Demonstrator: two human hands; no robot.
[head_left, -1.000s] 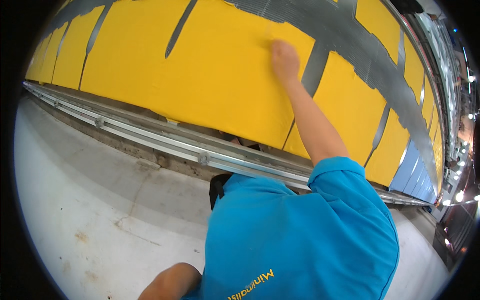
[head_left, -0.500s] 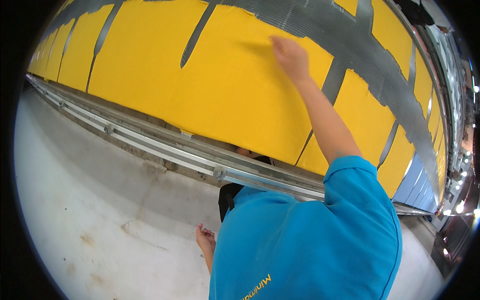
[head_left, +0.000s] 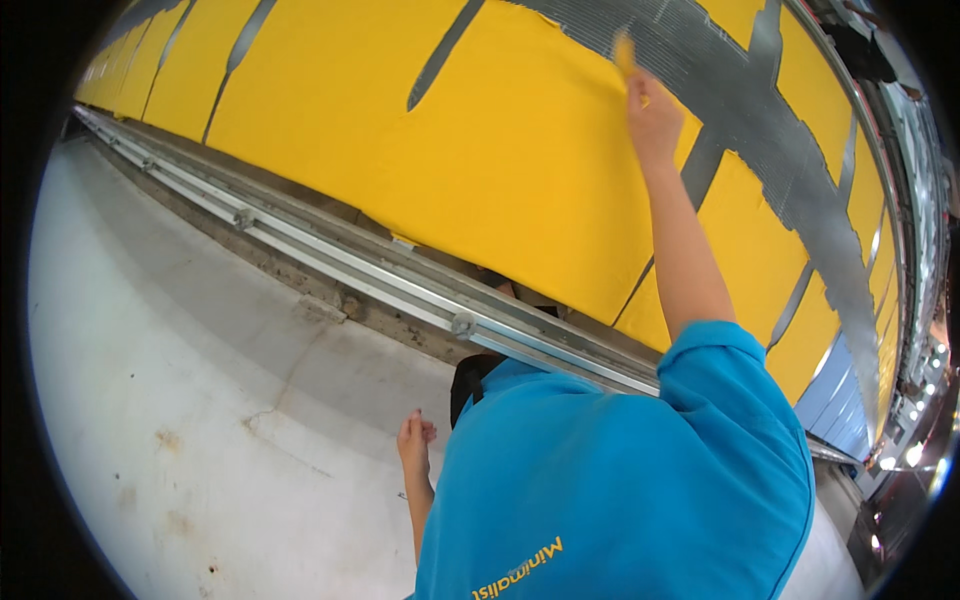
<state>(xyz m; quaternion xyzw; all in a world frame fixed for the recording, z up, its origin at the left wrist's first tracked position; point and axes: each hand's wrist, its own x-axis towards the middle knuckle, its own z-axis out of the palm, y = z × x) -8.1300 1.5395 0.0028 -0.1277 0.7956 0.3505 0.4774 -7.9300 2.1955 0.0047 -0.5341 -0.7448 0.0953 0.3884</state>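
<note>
A large yellow sheet (head_left: 450,150), apparently fabric, lies over a grey slatted surface in front of me. Over its far right part, my right hand (head_left: 655,118) is raised and pinches a small yellow scrap (head_left: 624,52). Motion blurs the scrap, so its exact kind is unclear. Down at my side hangs my left hand (head_left: 414,432), away from the sheet, fingers loosely curled with nothing visible in them.
More yellow pieces (head_left: 745,225) lie in rows, separated by dark grey strips (head_left: 770,150). A metal rail (head_left: 350,272) runs along the near edge, above a pale floor (head_left: 200,400). Blue panels (head_left: 838,385) are at the right.
My right hand has moved right and farther out, and the yellow scrap now shows at its fingertips. The left hand has shifted only slightly. The surface sits a little farther right in view.
</note>
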